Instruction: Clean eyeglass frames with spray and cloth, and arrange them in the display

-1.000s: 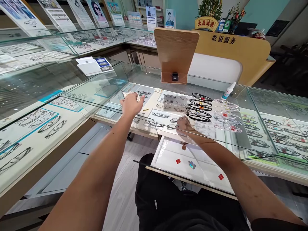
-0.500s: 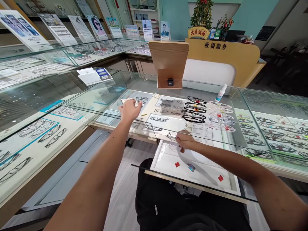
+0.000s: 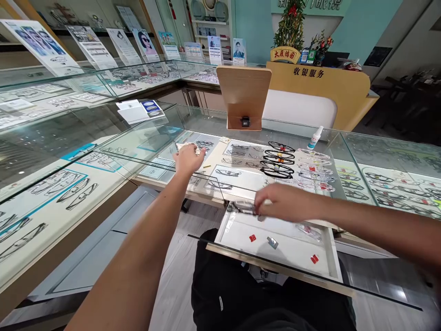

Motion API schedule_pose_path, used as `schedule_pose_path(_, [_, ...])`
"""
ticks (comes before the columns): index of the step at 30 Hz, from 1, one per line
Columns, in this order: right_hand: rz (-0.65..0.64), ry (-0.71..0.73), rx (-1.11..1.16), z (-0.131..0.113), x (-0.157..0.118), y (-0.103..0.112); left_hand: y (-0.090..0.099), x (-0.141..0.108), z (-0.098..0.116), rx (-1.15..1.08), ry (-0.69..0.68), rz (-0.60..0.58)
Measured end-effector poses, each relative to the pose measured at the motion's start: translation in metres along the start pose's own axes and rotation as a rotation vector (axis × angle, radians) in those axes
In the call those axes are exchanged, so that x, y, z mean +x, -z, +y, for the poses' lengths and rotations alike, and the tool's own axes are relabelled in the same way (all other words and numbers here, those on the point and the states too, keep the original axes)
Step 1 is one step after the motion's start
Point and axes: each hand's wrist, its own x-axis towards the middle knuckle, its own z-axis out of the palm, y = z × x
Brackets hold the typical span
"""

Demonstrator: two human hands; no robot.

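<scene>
On the left, my left hand [image 3: 189, 162] rests over the glass counter with its fingers curled on a crumpled cream cloth [image 3: 182, 146]. My right hand [image 3: 287, 202] hovers above the pulled-out white drawer [image 3: 292, 259], pinching a pair of eyeglasses [image 3: 241, 208] that is smeared by motion. Below lie two small red tags [image 3: 252, 238] and a shiny silvery tag [image 3: 272, 242]. A pair of glasses with clear frames [image 3: 309, 231] lies at the drawer's back right, partly under my right hand.
Black frames [image 3: 277, 169] and clear frames [image 3: 315, 172] stand in rows on the glass counter. A wooden mirror stand [image 3: 244, 96] and a white spray bottle [image 3: 315, 138] stand farther back. The drawer's dark front edge [image 3: 275, 262] crosses above my lap.
My right hand has come up and nearer to me from the back of the drawer, bringing the eyeglasses with it. My left hand stays on the cloth.
</scene>
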Motion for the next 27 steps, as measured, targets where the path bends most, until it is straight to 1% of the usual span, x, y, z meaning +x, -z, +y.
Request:
schedule_pose_path(2, [0.159,0.056,-0.214,-0.017,0.028,0.019,0.001,0.0,0.0,-0.004,-0.003,-0.001])
schedule_pose_path(3, [0.204,0.046,-0.327,-0.024,0.045,0.025,0.002,-0.001,0.0,-0.006,-0.004,-0.001])
schedule_pose_path(5, [0.235,-0.029,-0.513,-0.032,0.078,0.031,0.003,-0.001,0.0,-0.008,-0.005,0.001])
schedule_pose_path(8, [0.274,-0.097,-0.669,-0.031,0.12,0.031,0.004,-0.002,-0.001,-0.009,-0.006,0.001])
schedule_pose_path(11, [0.339,-0.089,-0.737,-0.02,0.146,0.026,0.003,-0.001,-0.003,-0.01,-0.005,0.0])
schedule_pose_path(14, [0.362,-0.087,-0.783,-0.009,0.161,0.022,0.001,0.0,-0.005,-0.013,0.0,0.001])
schedule_pose_path(18, [0.371,-0.109,-0.815,0.004,0.173,0.019,0.0,0.001,-0.005,-0.014,0.009,0.012])
schedule_pose_path(27, [0.477,-0.161,-0.813,0.032,0.19,0.02,-0.004,0.003,-0.007,-0.014,0.001,0.021])
